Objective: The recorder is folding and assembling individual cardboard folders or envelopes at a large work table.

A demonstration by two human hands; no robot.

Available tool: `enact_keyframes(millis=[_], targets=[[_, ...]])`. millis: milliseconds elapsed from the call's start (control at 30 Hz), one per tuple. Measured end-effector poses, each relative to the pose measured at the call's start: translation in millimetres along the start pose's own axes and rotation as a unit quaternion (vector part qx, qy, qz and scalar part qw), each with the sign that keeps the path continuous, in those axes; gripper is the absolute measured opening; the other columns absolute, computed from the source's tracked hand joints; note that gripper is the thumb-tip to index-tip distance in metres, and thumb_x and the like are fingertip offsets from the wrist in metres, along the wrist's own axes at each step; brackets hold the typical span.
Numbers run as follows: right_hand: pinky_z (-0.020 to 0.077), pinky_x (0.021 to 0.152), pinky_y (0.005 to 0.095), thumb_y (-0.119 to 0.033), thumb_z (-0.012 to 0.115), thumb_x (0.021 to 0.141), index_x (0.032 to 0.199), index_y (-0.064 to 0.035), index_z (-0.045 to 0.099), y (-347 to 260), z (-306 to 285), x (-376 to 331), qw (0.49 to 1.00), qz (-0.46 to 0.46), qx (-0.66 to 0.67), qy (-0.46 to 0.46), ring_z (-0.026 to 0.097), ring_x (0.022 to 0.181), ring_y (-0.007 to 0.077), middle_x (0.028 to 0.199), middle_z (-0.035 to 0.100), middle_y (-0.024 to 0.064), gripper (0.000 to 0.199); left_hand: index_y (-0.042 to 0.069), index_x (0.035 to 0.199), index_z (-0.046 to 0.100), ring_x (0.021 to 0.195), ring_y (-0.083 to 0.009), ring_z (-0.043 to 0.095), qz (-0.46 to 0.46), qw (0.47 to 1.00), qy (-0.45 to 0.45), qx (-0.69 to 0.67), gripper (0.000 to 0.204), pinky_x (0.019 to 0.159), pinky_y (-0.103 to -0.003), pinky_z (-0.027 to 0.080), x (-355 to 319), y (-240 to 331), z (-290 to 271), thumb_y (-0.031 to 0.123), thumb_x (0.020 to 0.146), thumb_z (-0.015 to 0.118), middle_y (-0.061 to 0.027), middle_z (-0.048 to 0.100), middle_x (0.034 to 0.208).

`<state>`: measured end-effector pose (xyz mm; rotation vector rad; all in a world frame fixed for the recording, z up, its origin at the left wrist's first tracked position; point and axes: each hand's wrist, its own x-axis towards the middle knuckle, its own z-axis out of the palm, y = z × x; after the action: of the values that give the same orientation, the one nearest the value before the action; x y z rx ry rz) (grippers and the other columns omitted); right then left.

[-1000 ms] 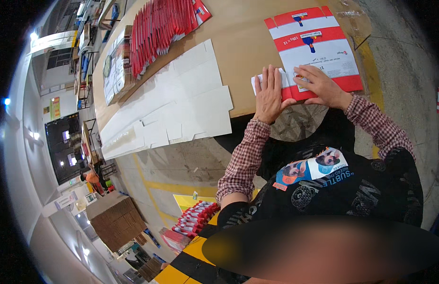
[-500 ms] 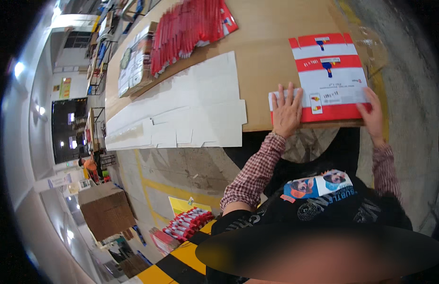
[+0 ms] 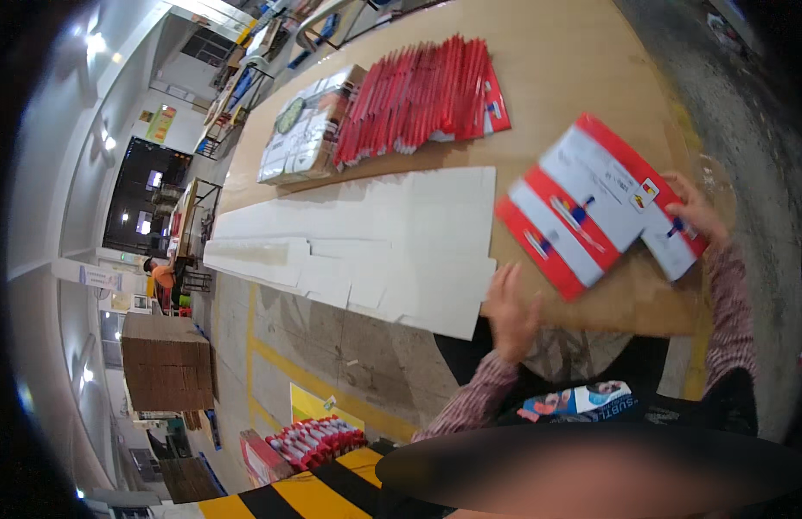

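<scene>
- We look down on a long brown wooden table [image 3: 574, 78] from a camera worn on the head.
- Our right hand [image 3: 696, 210] grips the far right edge of a flat red and white printed cardboard sleeve [image 3: 595, 208], fingers closed over it. The sleeve is tilted and blurred, just above the table's near right part.
- Our left hand [image 3: 511, 313] is empty, fingers spread wide, at the table's near edge, just beside the sleeve's lower left corner and apart from it.
- To the left, long flat white cardboard sheets [image 3: 366, 238] lie overlapping along the table.
- Farther back, a fanned row of red sleeves [image 3: 422, 99] rests beside a pale printed carton [image 3: 301, 130].
- On the floor, lower left, stands a brown cardboard box [image 3: 167, 363].
</scene>
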<state>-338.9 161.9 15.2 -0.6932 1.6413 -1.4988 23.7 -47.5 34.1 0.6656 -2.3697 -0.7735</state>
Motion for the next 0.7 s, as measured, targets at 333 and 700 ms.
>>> enact_keyframes(millis=[333,700], targets=[[0.0508,0.078,0.0377,-0.021,0.068,0.066,0.109,-0.0104,0.066,-10,45,421,0.912,-0.124,-0.304,0.246,0.066,0.086,0.0256,0.091,0.068,0.0168,0.045,0.006,0.125,0.048,0.11,-0.0358,0.043,-0.027,0.955,-0.099,0.279,0.065,0.092,-0.043,0.037,-40,-61,-55,0.027,0.07,0.076,-0.0164,0.047,0.121],[0.0389,0.099,0.0397,-0.022,0.065,0.082,0.118,-0.0069,0.056,-64,216,118,0.871,-0.354,-0.328,-0.089,0.051,0.114,0.0296,0.117,0.057,0.0154,0.04,0.003,0.12,0.054,0.085,-0.0248,0.063,0.269,0.956,-0.113,0.023,0.04,0.072,-0.036,0.051,21,2,-63,0.008,0.08,0.055,-0.0121,0.064,0.093]])
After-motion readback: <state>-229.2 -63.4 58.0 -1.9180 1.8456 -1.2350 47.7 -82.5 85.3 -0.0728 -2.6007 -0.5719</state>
